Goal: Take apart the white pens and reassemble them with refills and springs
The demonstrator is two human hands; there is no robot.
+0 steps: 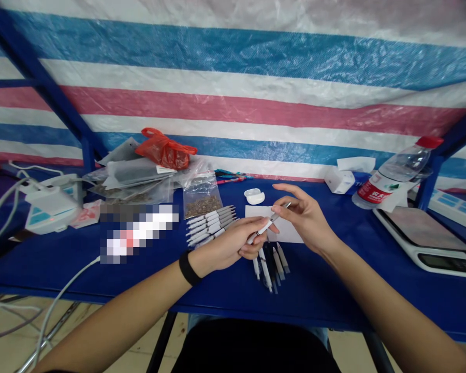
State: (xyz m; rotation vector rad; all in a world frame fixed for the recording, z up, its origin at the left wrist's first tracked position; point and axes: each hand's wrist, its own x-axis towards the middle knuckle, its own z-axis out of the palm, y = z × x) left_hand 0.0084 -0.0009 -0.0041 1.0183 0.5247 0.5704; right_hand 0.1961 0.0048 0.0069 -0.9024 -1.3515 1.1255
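A white ballpoint pen (263, 228) slants up to the right between my hands. My left hand (236, 241), with a black band on its wrist, is closed around the pen's barrel. At the pen's grey upper end, the thumb and a finger of my right hand (301, 215) pinch it, while the index finger sticks out. Beneath the hands lies a sheet of white paper (295, 234). Just below them are loose white pen parts (265, 272) and several thin refills (278, 263). Left of my left hand rests a row of white pens with grey ends (209, 224).
Behind the pens lies a zip bag of small brown bits (202, 199), beside stacked plastic bags and a red bag (166, 150). A white earphone case (254, 196) stands behind the paper. To the right are a bottle (388, 178) and a scale (431, 238); chargers (54, 202) lie left.
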